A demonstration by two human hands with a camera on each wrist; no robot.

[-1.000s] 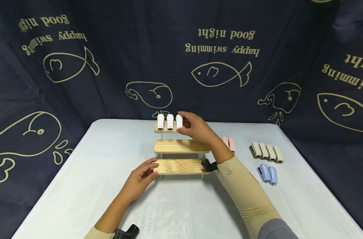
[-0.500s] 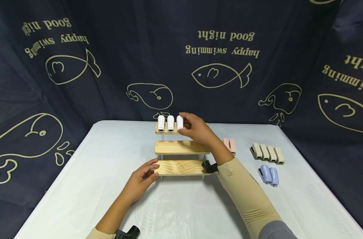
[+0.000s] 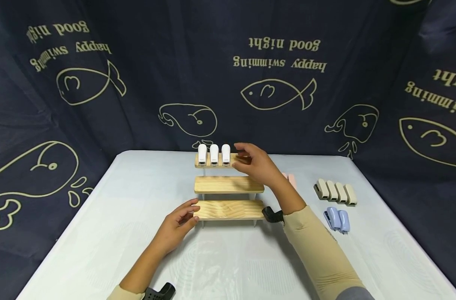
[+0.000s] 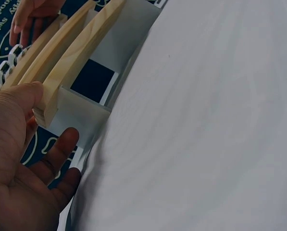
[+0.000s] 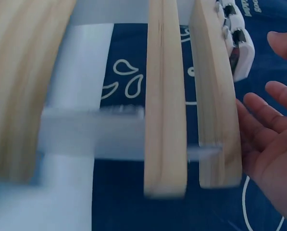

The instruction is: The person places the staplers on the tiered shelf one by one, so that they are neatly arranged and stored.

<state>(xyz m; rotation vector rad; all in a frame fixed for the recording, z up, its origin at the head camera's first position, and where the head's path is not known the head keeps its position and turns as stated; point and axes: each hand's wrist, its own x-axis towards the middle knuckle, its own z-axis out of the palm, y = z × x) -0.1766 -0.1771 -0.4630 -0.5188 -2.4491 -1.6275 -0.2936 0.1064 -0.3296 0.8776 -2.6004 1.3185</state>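
Your right hand [image 3: 259, 166], spread and empty, is beside three white staplers [image 3: 214, 154] on the top shelf [image 5: 220, 120]. Your left hand [image 3: 175, 227], fingers apart, touches the bottom shelf [image 3: 228, 209]; a knock from either might topple them.

The person's left grip [image 4: 16, 185], a bare hand with its palm in sight, fills the lower left. Its upper digit reaches the end of the nearest pale wooden board [image 4: 78, 55], seeming to touch it; two lower fingers extend, slightly bent, near a translucent greyish support panel [image 4: 81, 118] beneath. Behind run a middle pale wooden board [image 4: 56, 45] and a farthest pale wooden board [image 4: 33, 54], with small white staplers with dark parts [image 4: 1, 72] along the latter. The right grip [image 4: 35, 17], another bare hand, hangs by its far end. White cloth covers the worktop [image 4: 191, 120]; dark blue printed fabric [image 4: 93, 79] shows behind.
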